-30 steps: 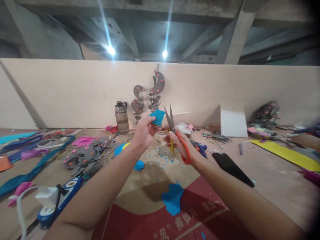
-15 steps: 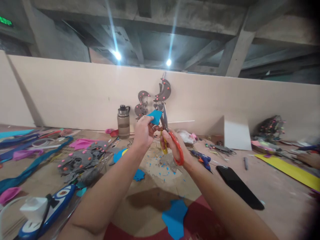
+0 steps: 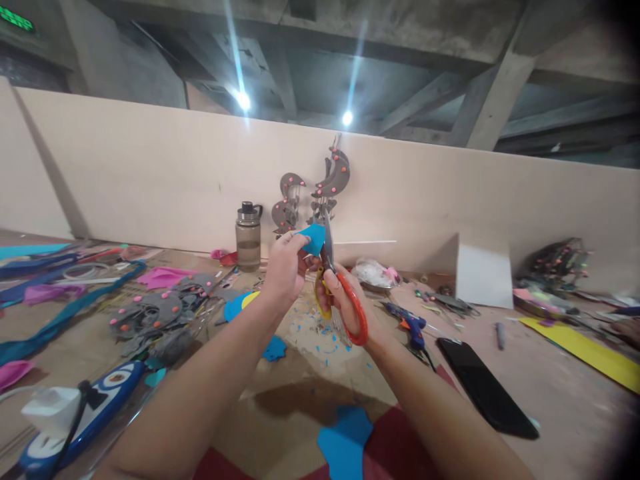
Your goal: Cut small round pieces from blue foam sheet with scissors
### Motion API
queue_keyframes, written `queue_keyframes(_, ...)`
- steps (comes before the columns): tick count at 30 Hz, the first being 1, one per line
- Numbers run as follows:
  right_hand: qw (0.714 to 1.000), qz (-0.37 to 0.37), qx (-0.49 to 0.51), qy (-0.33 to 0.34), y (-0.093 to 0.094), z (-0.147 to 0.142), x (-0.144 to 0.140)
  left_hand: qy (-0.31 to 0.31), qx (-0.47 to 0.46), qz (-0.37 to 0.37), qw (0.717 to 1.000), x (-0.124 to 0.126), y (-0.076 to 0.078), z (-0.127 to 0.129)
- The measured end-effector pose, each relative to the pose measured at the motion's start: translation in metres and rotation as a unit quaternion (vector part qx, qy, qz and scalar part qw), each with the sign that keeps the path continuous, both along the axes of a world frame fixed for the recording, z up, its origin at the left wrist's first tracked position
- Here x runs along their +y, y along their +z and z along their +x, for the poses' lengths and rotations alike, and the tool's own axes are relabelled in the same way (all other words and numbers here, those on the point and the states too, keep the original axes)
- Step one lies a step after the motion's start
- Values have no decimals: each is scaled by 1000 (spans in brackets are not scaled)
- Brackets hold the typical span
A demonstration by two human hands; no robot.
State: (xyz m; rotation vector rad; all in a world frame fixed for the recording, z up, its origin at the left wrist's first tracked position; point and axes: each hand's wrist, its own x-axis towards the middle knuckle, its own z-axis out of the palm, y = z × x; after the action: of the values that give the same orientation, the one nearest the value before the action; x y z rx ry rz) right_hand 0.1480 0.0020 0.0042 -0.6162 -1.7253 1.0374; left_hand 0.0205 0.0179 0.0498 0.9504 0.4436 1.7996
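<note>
Nearest, an irregular blue sheet [image 3: 345, 440] is lying on the cardboard [image 3: 273, 430]. Farther on, blue scraps [image 3: 327, 349] are littering it, so some cutting seems done. Above them, the right hand [image 3: 345, 301] is gripping the scissors [image 3: 363, 323] by the handles, while the left hand [image 3: 285, 268] is pinching a blue piece [image 3: 314, 238] beside the blades; its trimming looks unfinished. Behind, grey ornaments [image 3: 340, 177] are hanging against the wall [image 3: 425, 180].

Looks out from the wearer's head, forward and down along both bare forearms [image 3: 213, 383], with left hand [image 3: 286, 270] and right hand [image 3: 345, 303] close ahead at mid-frame. Sits low over the worktable [image 3: 565, 407], takes in its spread wide, and reaches past the pale partition [image 3: 150, 167] to concrete ceiling beams [image 3: 410, 33] farther off.
</note>
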Motion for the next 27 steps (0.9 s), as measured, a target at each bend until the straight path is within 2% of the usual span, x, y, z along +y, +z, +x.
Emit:
queue_keyframes(11,998,-20,47,33,-4,-5,0,5,-7,-2,1000,-5,0,0)
queue_keyframes(17,999,-2,36,25,-3,-5,-1,9,-3,1,1000,-5,1,0)
queue_keyframes(27,998,-13,47,29,-3,-6,-3,8,1,-7,1000,-6,1,0)
